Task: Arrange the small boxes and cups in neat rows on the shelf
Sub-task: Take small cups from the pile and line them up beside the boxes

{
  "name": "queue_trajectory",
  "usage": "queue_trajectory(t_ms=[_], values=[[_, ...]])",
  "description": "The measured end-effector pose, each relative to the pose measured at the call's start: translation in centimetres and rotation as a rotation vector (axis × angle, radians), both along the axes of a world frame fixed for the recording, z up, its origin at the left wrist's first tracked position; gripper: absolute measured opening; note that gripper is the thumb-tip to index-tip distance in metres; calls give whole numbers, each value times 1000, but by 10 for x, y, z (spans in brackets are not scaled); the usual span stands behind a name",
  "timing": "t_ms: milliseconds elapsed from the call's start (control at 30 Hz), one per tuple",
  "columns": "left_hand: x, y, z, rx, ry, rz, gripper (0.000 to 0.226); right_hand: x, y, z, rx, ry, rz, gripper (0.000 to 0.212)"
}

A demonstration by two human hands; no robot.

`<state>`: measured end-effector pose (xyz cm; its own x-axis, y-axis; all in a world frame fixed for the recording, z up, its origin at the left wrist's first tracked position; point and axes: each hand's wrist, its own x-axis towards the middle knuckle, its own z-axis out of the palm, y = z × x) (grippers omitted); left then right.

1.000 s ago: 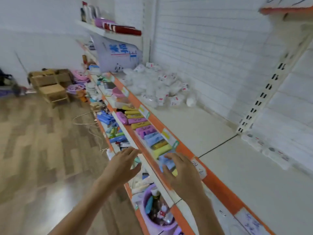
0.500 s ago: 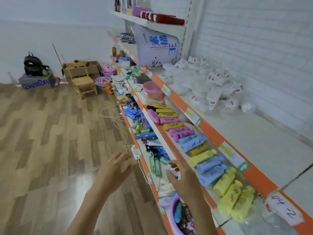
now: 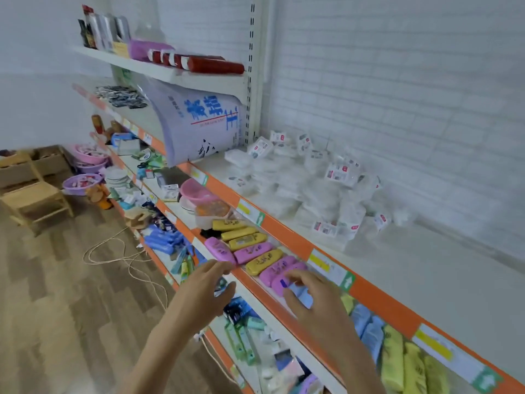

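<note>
Hands raised to shelf (image 3: 287, 237), wood floor (image 3: 56, 294)

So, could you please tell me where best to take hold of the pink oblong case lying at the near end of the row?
Probably across its short width: the pink oblong case lies flat and angled away from the yellow cases, so its long sides seem free. Come from above at the aisle side, where the left hand hovers open.

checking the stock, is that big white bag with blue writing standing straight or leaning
Leaning: the white bag tilts, its top tucked under the upper shelf.
</note>
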<state>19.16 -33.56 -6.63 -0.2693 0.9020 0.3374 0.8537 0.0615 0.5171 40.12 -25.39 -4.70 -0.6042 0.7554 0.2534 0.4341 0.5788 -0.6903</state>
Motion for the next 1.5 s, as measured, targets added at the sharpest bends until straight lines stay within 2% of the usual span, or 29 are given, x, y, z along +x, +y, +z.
queue_trajectory(t_ms=[167, 300, 500, 633, 800, 867, 933, 1000, 1100, 1200, 1267, 1333, 1400, 1500], values=[[-39, 100, 32, 79, 31, -135, 26, -22, 82, 47, 141, 85, -41, 18], [-62, 173, 68, 134, 91, -245, 58, -34, 152, 85, 269, 88, -116, 19], [-74, 269, 106, 195, 123, -389, 58, -15, 231, 109, 308, 102, -361, 21], [-55, 325, 114, 189, 75, -552, 57, 0, 251, 98, 272, 0, -519, 26], [-24, 383, 122, 248, 105, -778, 33, -3, 252, 83, 205, -119, -574, 36], [-15, 409, 128, 215, 137, -905, 34, -13, 255, 80, 234, -121, -661, 44], [-5, 423, 129, 224, 197, -927, 40, -20, 253, 83, 263, -187, -600, 57], [5, 435, 132, 142, 240, -936, 49, -27, 256, 84, 250, -316, -551, 66], [15, 455, 135, -42, 368, -961, 57, -41, 260, 83, 280, -429, -585, 64], [20, 460, 133, -65, 444, -971, 55, -43, 263, 81, 343, -465, -639, 59], [20, 463, 133, -52, 466, -980, 52, -44, 260, 82, 357, -404, -689, 56], [20, 467, 136, -38, 433, -996, 52, -41, 255, 87, 305, -251, -765, 53], [18, 471, 142, -35, 296, -1006, 56, -37, 251, 94, 204, -54, -847, 49], [14, 472, 153, -29, -52, -1031, 52, -32, 250, 105, 42, 284, -907, 37]])
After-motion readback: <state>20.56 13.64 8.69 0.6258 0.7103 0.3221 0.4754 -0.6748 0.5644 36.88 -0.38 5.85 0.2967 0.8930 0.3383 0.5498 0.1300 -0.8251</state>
